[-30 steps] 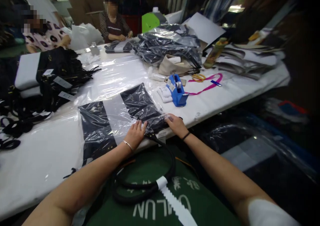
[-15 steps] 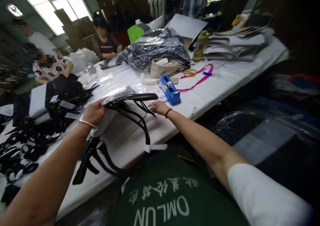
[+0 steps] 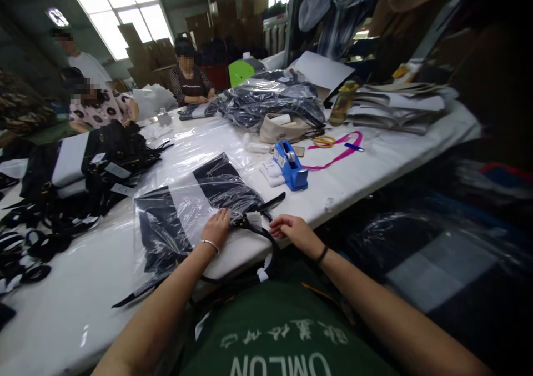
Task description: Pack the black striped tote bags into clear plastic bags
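A black bag (image 3: 222, 181) with a pale grey sheet (image 3: 189, 204) across it lies flat on the table inside a clear plastic sleeve (image 3: 160, 220). Against the bag's near edge, my left hand (image 3: 216, 227) is closed on the sleeved bag, its fingertips bent and the thumb hidden. Black straps (image 3: 272, 201) stick out of the sleeve beside it, one looping over the table edge. My right hand (image 3: 295, 234) is just right of these straps, fingers loosely curved and apart, with nothing visible in them. A white tag (image 3: 254, 219) lies by the strap end.
A blue tape dispenser (image 3: 291, 168) stands beyond my right hand, near a beige pouch (image 3: 283, 129), scissors (image 3: 323, 141) and a pink ribbon (image 3: 341, 143). Black bags (image 3: 108, 143) are piled left. Plastic-wrapped bags (image 3: 270, 98) lie farther back. Three people are across the table.
The bag, held tilted up by its edge before, now lies flat on the table. My left hand has moved right and nearer to me; my right hand has come back from the straps toward the table edge.
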